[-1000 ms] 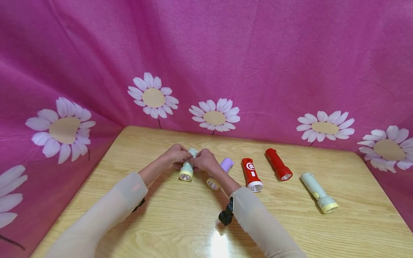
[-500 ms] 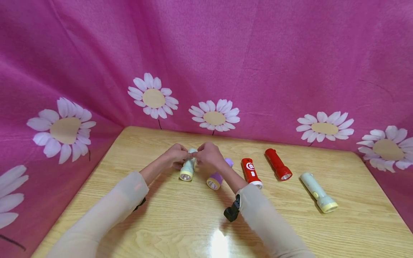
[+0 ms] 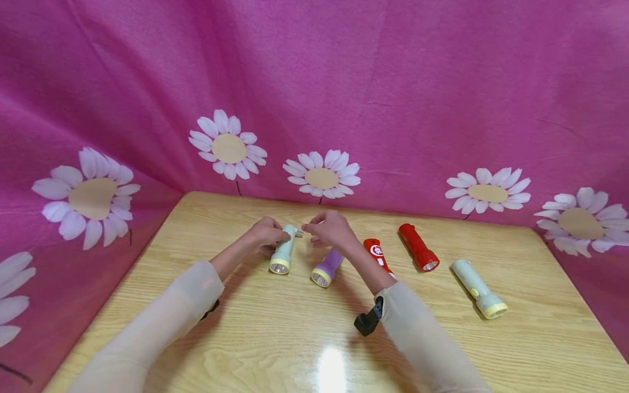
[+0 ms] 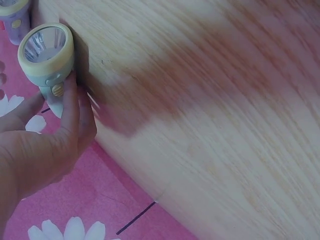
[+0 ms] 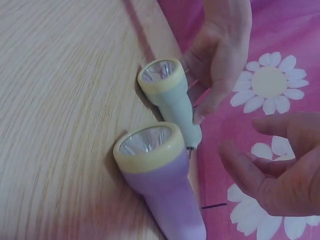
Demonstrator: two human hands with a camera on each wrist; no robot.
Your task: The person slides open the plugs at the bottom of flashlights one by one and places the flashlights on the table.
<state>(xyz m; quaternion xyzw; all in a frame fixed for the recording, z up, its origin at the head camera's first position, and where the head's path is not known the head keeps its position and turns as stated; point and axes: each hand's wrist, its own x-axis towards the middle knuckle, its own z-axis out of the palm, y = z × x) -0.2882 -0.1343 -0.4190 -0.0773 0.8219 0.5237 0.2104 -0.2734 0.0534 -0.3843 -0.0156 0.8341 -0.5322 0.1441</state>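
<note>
A mint-green flashlight (image 3: 284, 251) with a cream head lies on the table, lens toward me. My left hand (image 3: 265, 234) grips its body; in the left wrist view the fingers (image 4: 72, 107) and thumb wrap it from both sides. Small metal prongs (image 5: 190, 150) stick out near its tail end. To the right, my right hand (image 3: 330, 228) hovers apart from it, thumb and fingers loosely bent with nothing between them. Below that hand lies a purple flashlight (image 3: 328, 265), its cream head toward me and its tail partly covered by the hand in the head view.
Farther right lie a red flashlight with a white emblem (image 3: 376, 252), partly behind my right forearm, a plain red flashlight (image 3: 417, 246) and another mint flashlight (image 3: 478, 288). A pink cloth with daisies (image 3: 393, 109) stands behind the wooden table (image 3: 265, 338).
My right hand has left the mint flashlight and moved right and slightly up, uncovering prongs at its side. The left hand still holds the flashlight in about the same place.
</note>
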